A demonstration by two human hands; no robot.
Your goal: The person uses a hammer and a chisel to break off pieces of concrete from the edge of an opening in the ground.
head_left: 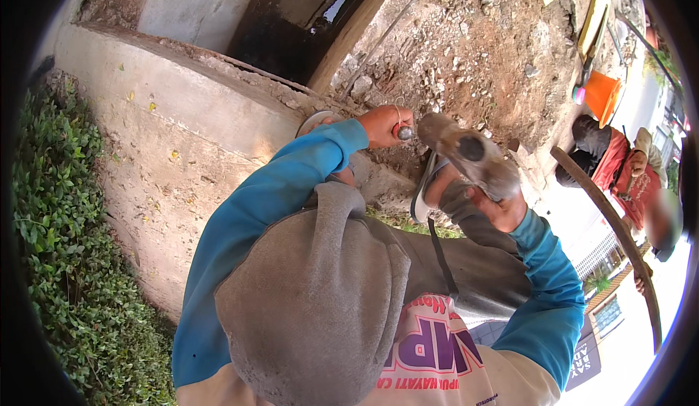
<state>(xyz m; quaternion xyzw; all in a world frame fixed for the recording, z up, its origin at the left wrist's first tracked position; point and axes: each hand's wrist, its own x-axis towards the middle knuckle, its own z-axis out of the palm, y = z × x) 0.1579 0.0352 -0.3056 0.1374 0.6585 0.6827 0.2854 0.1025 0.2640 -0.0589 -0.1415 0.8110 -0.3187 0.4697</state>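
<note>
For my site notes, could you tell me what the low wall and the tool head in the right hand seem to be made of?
Wall: looks like cast concrete, grey, matt and rough, with pitted patches and a chipped top edge.
Tool head, gripped by the right hand: probably metal under a dull grey-brown crust, perhaps dried mortar; the coating hides the surface, so I cannot be sure.

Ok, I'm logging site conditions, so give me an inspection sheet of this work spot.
Surface: rough concrete wall, chipped along its top edge; stony soil behind.
Job's things: small metal tool at the concrete edge; dusty hammer-like tool raised beside it.
Clutter: orange bucket, loose stones.
Fingers: left hand closed on the small metal tool; right hand closed on the hammer-like tool.
Cables: thin line across the soil; cable or rod, cannot tell.
Surroundings: green plants; another person crouching, long stick nearby.
</note>
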